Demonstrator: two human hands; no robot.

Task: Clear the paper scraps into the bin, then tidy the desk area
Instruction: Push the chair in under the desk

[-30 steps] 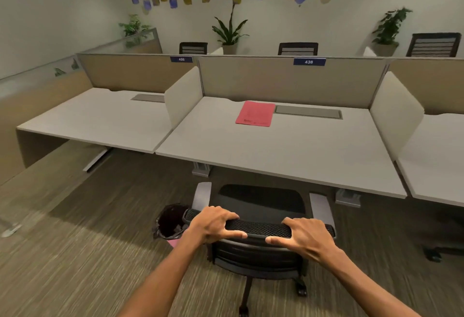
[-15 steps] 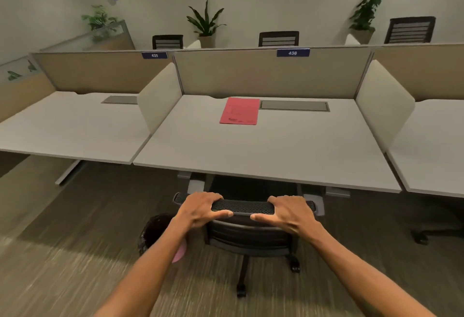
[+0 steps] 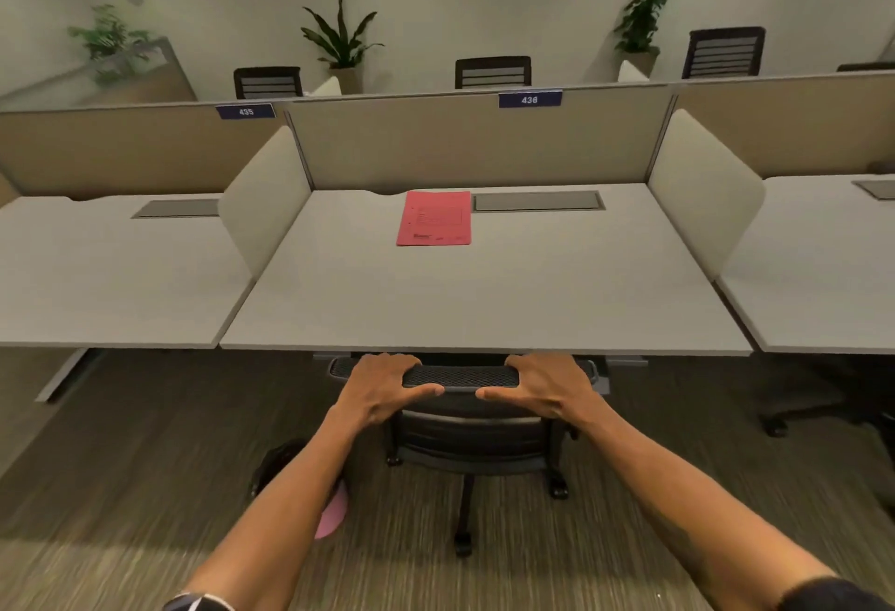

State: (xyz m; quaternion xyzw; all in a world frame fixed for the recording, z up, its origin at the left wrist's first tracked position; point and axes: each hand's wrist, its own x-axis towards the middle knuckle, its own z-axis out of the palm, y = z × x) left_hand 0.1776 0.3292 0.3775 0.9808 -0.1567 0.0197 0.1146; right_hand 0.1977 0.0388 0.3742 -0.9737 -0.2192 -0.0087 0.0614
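Note:
A black mesh office chair (image 3: 460, 375) stands at the front edge of the grey desk (image 3: 484, 300), its seat hidden under the desktop. My left hand (image 3: 382, 385) grips the left part of the chair's top rail. My right hand (image 3: 545, 383) grips the right part of the same rail. A red folder (image 3: 434, 218) lies flat near the back of the desk. On the floor by my left forearm sits a pink bin with a black liner (image 3: 331, 511), mostly hidden by the arm. No paper scraps show on the desk.
Beige partitions (image 3: 474, 145) close the desk at the back and both sides. Neighbouring desks (image 3: 106, 271) flank it left and right. Another chair base (image 3: 813, 412) stands on the carpet at the right. Plants and more chairs sit beyond the back partition.
Both hands have pushed the chair forward; its seat and armrests have slid under the desk. I have stepped closer, and the bin now lies behind my left arm.

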